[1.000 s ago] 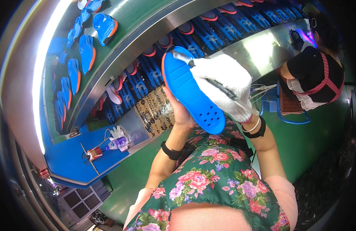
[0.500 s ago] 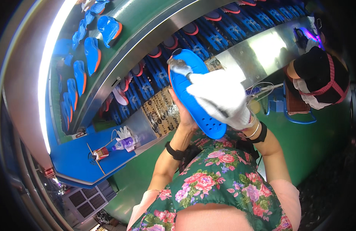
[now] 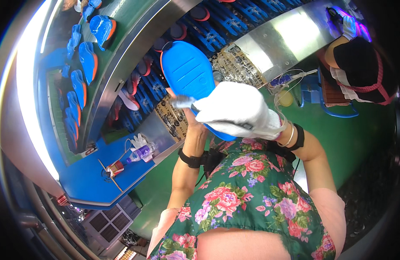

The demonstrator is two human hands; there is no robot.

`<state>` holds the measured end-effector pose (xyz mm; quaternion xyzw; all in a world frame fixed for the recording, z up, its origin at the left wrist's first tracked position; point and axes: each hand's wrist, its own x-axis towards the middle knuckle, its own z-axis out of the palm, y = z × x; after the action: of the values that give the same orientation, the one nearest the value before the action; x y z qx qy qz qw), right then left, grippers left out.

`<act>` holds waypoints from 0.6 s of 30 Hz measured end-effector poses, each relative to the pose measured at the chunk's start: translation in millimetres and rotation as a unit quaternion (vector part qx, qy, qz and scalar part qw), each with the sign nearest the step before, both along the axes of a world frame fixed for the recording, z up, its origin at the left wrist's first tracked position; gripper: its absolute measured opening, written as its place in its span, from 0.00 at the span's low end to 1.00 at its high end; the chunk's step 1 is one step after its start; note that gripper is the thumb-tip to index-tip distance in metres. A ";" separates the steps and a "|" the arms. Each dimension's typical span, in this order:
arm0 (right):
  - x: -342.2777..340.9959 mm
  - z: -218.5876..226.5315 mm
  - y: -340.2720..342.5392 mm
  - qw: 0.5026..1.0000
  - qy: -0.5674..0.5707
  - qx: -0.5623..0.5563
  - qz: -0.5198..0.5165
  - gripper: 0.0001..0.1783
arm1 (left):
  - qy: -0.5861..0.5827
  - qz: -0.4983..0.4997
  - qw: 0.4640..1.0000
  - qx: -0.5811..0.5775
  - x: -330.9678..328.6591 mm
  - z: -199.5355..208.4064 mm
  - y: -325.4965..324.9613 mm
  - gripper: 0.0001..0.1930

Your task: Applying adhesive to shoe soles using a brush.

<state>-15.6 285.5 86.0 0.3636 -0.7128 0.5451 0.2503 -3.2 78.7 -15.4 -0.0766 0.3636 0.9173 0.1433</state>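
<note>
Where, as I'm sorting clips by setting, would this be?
Probably a footwear workshop or factory: orange-edged soles line a green surface, the left hand holds a blue sole, and a co-worker is farther along.

Green floral apron (image 3: 252, 203), black wristbands (image 3: 191, 159) and seemingly knitted white glove (image 3: 238, 110) show.

Left head-worn fisheye, wide view, looking down, near the right hand (image 3: 237, 109)
</note>
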 end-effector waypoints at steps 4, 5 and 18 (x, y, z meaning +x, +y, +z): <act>-9.3 -5.8 14.9 0.997 -0.061 -0.055 -0.001 0.13 | -0.076 0.067 0.994 0.030 -7.9 37.4 27.0 0.51; -6.4 -6.3 12.6 0.999 -0.035 -0.031 -0.002 0.12 | -0.097 0.068 0.993 0.024 -8.5 30.7 22.7 0.52; 24.2 -26.3 7.6 1.000 -0.003 0.004 0.014 0.18 | -0.029 -0.065 0.993 0.099 -20.9 46.3 24.8 0.59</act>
<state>8.7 293.1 59.8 0.3729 -0.7104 0.5471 0.2388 -24.1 103.5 30.9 -0.0650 0.2705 0.9350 0.2197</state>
